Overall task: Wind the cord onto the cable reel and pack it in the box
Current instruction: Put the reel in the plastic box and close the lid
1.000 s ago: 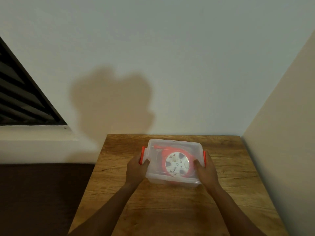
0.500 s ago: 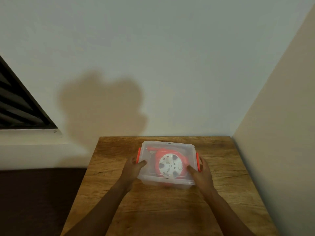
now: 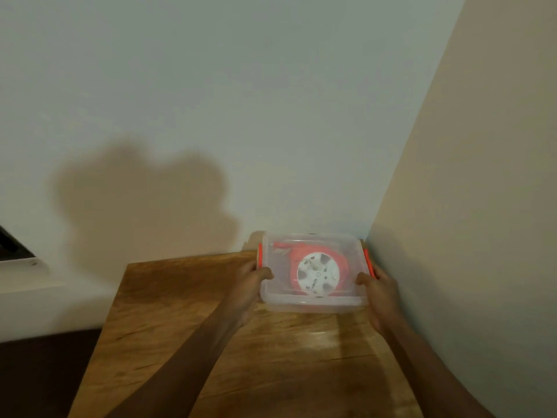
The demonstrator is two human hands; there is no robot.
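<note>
Since the earlier frames, the clear plastic box (image 3: 313,273) has travelled from the middle of the wooden worktop (image 3: 211,342) to its far right corner, close to where the pale back wall (image 3: 241,101) meets the beige side wall (image 3: 482,206). Both hands went with it. The left hand (image 3: 248,285) grips the box's left end, thumb lying on the lid and the other fingers curled round the side below the orange latch (image 3: 259,256). The right hand (image 3: 378,289) grips the right end in the same way, thumb on the lid beside the right orange latch (image 3: 367,262).

Inside the closed box, seen through the lid, lies the cable reel (image 3: 318,274): a white hub with an orange cord (image 3: 297,251) wound round it. One loose end of cord points toward the box's far left corner.

Whether the box rests on the worktop or is held just above it cannot be told, since the frame is blurred there. A dark shadow (image 3: 135,206) falls on the back wall to the left. A corner of a dark window frame (image 3: 12,247) shows at the left edge.
</note>
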